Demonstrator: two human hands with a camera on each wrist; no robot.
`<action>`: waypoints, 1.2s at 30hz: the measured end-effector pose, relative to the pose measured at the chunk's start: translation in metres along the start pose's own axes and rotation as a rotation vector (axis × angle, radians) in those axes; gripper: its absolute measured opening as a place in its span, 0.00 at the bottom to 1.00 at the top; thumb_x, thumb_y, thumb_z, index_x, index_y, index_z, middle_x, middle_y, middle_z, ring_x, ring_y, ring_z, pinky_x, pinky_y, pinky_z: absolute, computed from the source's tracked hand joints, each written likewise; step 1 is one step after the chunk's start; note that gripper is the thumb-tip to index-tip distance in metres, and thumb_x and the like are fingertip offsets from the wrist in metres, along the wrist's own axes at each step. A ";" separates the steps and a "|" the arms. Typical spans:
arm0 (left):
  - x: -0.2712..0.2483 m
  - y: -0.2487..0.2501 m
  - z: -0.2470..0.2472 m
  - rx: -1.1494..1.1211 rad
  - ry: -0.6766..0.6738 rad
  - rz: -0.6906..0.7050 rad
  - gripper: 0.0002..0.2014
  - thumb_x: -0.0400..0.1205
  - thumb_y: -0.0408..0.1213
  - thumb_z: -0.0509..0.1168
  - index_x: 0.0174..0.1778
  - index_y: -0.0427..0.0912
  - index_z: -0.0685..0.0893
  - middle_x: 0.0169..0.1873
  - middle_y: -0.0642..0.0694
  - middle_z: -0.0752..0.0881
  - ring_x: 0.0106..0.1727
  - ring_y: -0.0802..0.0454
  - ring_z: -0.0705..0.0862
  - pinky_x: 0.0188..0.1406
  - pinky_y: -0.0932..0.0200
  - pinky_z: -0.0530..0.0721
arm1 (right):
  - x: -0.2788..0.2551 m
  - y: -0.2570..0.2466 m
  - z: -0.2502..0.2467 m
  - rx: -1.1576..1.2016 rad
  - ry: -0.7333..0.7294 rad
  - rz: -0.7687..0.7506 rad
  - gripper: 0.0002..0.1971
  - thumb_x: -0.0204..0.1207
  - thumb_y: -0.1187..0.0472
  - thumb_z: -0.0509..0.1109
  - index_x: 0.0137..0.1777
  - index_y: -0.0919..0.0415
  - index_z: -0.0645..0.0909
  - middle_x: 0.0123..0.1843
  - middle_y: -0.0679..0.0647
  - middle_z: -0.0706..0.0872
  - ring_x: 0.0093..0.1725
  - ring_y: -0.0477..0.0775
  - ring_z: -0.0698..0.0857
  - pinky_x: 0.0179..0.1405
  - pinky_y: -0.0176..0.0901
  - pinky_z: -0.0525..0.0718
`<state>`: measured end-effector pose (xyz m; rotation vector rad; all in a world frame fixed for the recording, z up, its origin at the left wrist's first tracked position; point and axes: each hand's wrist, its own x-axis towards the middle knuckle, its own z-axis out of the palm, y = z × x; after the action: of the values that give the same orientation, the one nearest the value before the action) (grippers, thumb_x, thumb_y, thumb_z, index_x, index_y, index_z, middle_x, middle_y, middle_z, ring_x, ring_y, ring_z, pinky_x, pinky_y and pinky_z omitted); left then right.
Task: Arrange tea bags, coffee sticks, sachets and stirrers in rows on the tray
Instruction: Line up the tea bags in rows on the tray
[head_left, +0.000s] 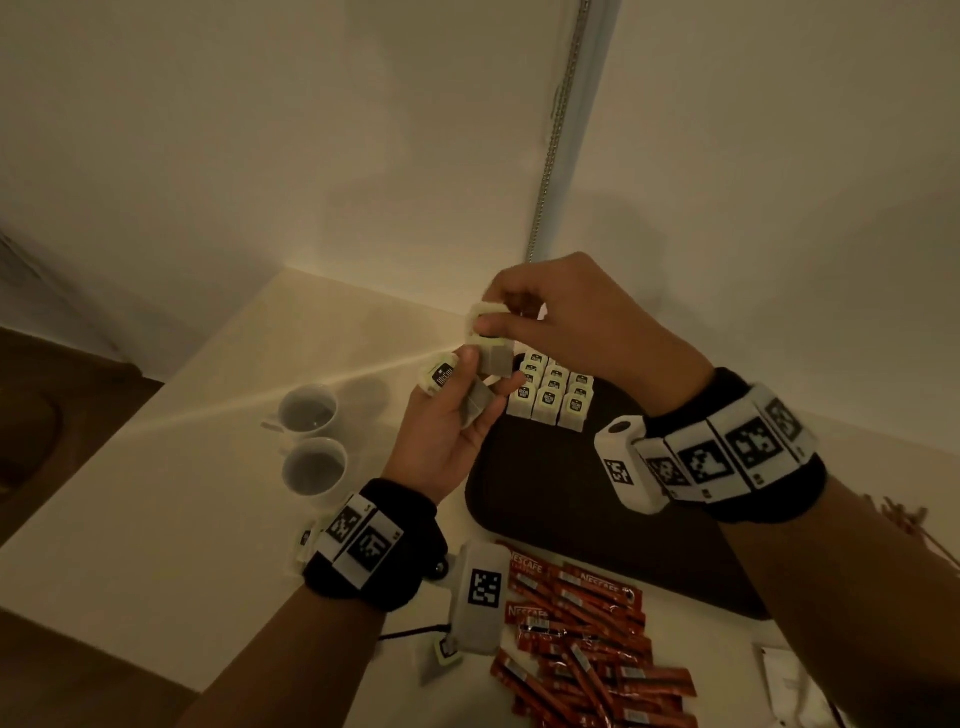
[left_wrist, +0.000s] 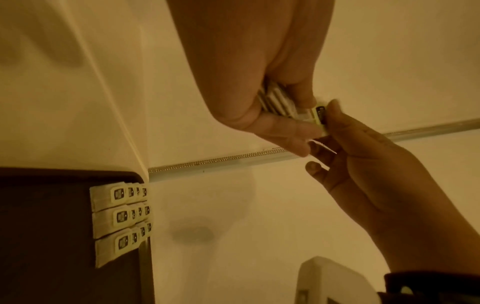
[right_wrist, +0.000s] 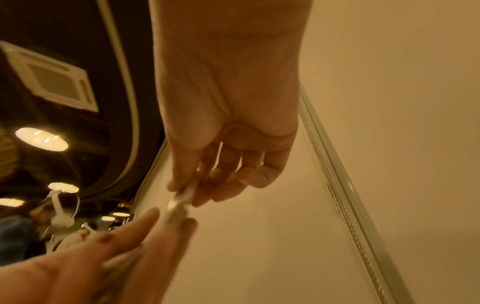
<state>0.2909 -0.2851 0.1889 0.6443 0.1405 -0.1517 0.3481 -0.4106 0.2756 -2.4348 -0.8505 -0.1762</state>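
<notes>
Coffee sticks (head_left: 582, 639): loose red heap on the pale worktop (head_left: 156, 545), nearest the viewer, below and between the two wrists, some overlapping. One stray tea bag (head_left: 441, 657) lies just left of the heap, beside a white tagged box (head_left: 478, 597) below the left wrist.

Sachets (head_left: 784, 675): pale packets at the near right, under the right forearm; details unclear.

Stirrers (head_left: 901, 519): thin brown pieces just past the right forearm, partly hidden.

Tray (head_left: 561, 499): dark, rounded corners, on the worktop under and between the two hands.

Cups (head_left: 311, 441): two white cups, touching or nearly so, on the worktop left of the left hand.

Left hand (head_left: 447, 426): palm up, raised above the tray's left edge, fingers curled round a held bunch of tea bags (head_left: 457, 387); the left wrist view shows several stacked edgewise in the grip.

Right hand (head_left: 561, 317): raised just beyond the left hand, thumb and fingertips pinching a single tea bag (head_left: 485, 312) at the top of the bunch; whether this bag is free of the bunch cannot be told.

Tea bags on tray (head_left: 550, 395): three neat rows of overlapping white bags with dark labels, at the tray's far left corner, directly beneath the right hand.

Walls (head_left: 311, 156): plain, meeting at a corner behind both hands.
</notes>
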 end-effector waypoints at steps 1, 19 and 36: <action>0.001 0.000 0.000 0.010 -0.010 0.007 0.13 0.77 0.43 0.62 0.53 0.41 0.83 0.43 0.47 0.91 0.45 0.50 0.91 0.28 0.70 0.84 | 0.000 0.001 0.001 0.036 -0.007 -0.006 0.14 0.73 0.47 0.72 0.43 0.58 0.88 0.30 0.48 0.85 0.32 0.47 0.82 0.36 0.44 0.80; 0.015 -0.009 0.004 0.042 -0.088 0.023 0.11 0.74 0.35 0.65 0.52 0.43 0.83 0.43 0.49 0.91 0.49 0.53 0.90 0.35 0.70 0.85 | -0.004 0.016 0.005 0.114 0.115 0.092 0.14 0.73 0.48 0.74 0.38 0.60 0.85 0.24 0.49 0.77 0.25 0.43 0.74 0.26 0.28 0.69; 0.025 -0.012 0.003 0.112 -0.007 -0.012 0.08 0.74 0.37 0.66 0.48 0.43 0.83 0.39 0.51 0.91 0.42 0.57 0.89 0.29 0.69 0.84 | -0.001 0.024 0.002 0.324 0.138 0.244 0.04 0.72 0.59 0.76 0.44 0.58 0.87 0.32 0.47 0.85 0.27 0.38 0.81 0.24 0.25 0.78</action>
<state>0.3136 -0.2986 0.1797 0.7542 0.1292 -0.1741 0.3621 -0.4256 0.2628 -2.1686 -0.4740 -0.1035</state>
